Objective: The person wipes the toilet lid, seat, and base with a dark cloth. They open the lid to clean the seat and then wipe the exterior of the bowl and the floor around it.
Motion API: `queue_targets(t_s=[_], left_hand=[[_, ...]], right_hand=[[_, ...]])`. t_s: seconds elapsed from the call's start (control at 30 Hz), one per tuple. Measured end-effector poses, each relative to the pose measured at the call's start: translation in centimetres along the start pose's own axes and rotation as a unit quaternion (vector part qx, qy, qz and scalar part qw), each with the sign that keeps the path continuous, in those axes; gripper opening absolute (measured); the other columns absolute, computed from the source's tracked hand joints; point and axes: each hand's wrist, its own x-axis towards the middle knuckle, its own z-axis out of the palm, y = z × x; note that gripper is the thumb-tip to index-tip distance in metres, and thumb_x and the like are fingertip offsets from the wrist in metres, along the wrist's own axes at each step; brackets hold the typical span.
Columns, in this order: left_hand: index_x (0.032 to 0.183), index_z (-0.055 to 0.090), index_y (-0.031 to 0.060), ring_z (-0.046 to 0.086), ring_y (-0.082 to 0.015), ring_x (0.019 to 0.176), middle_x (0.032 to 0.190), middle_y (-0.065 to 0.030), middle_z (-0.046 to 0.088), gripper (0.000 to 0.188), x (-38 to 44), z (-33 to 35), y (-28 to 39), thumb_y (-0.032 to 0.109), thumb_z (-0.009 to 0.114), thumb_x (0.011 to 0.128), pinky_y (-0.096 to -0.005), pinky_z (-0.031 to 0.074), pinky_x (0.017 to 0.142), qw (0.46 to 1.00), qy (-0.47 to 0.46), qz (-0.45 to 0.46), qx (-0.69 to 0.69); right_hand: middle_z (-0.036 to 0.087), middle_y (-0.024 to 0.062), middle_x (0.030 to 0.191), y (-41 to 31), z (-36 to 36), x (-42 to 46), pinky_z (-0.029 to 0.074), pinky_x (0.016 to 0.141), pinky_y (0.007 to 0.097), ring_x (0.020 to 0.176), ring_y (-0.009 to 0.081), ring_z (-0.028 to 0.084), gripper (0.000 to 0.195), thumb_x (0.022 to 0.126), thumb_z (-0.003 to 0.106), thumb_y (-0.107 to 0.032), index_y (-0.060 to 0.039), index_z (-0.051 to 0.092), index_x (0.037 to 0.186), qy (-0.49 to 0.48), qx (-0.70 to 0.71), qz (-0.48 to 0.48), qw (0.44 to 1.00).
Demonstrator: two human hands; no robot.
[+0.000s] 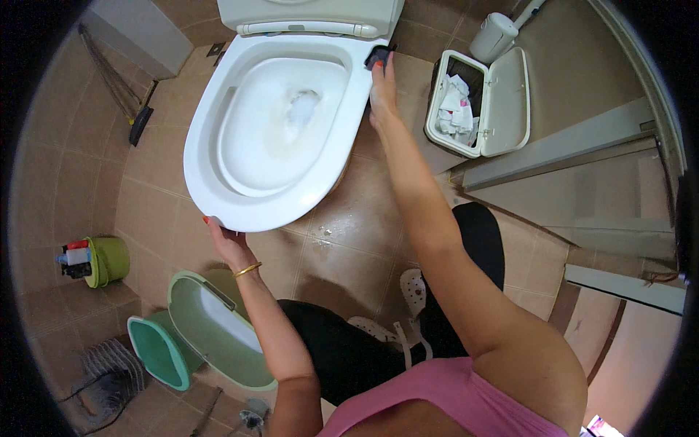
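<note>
A white toilet seat (203,180) surrounds the toilet bowl (256,158), which has water at its bottom. My left hand (232,248) grips the seat's front edge, thumb near the top and the other fingers hidden below. At the seat's right rear, my right hand (384,93) presses a dark cloth or pad (378,56) against the edge. Part of that pad is covered by my fingers, so its exact kind is unclear. Behind the bowl, the raised white lid or rear part (311,12) reaches the top of the view.
Right of the toilet stands an open-lidded waste bin (457,146) holding crumpled paper, near a white brush holder (494,37). Green buckets (177,297) and a teal bin (158,349) stand lower left. Water drops (326,232) wet the tiled floor. A floor squeegee (141,125) leans at left.
</note>
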Motion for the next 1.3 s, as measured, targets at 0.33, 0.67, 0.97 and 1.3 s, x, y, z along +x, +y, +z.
queue_targets(t_s=[0.33,0.67,0.97,1.3], left_hand=[[0.148,0.033,-0.0006,0.044,-0.0235,0.133,0.148,-0.0117,0.043,0.06,0.0,0.9,-1.2,0.039,0.043,0.104,-0.0368,0.032,0.112,0.999,0.005,0.018,0.033],[0.13,0.049,-0.0018,0.054,-0.0169,0.112,0.125,-0.0089,0.057,0.048,0.5,-0.3,-1.8,0.038,0.042,0.105,-0.0321,0.043,0.098,0.985,0.006,0.05,0.167],[0.122,0.052,-0.0037,0.055,-0.016,0.103,0.117,-0.0082,0.058,0.041,1.9,-0.9,-2.3,0.032,0.044,0.105,-0.0314,0.044,0.093,0.971,0.041,0.118,0.204],[0.132,0.048,-0.0019,0.059,-0.0205,0.106,0.121,-0.0108,0.06,0.049,0.7,-1.8,-1.4,0.038,0.041,0.105,-0.036,0.048,0.093,0.963,0.077,0.11,0.232]], right_hand=[[0.036,0.0086,0.149,6.0,1.3,-20.8,0.024,0.115,0.0354,0.137,0.0214,0.033,0.058,0.105,0.035,-0.041,-0.0034,0.031,0.149,0.023,0.138,0.107,0.984],[0.033,0.0085,0.154,5.1,-0.5,-6.4,0.021,0.116,0.0327,0.14,0.0202,0.03,0.057,0.106,0.035,-0.036,-0.002,0.027,0.152,-0.07,0.134,-0.147,0.977],[0.032,0.0078,0.156,19.2,-4.2,-11.0,0.018,0.117,0.032,0.143,0.0199,0.026,0.056,0.105,0.036,-0.032,-0.0015,0.029,0.151,0.035,0.156,0.234,0.959],[0.031,0.0078,0.157,11.3,-2.3,4.5,0.015,0.118,0.0299,0.146,0.0192,0.023,0.055,0.105,0.036,-0.031,-0.0014,0.031,0.151,-0.067,0.151,-0.072,0.984]])
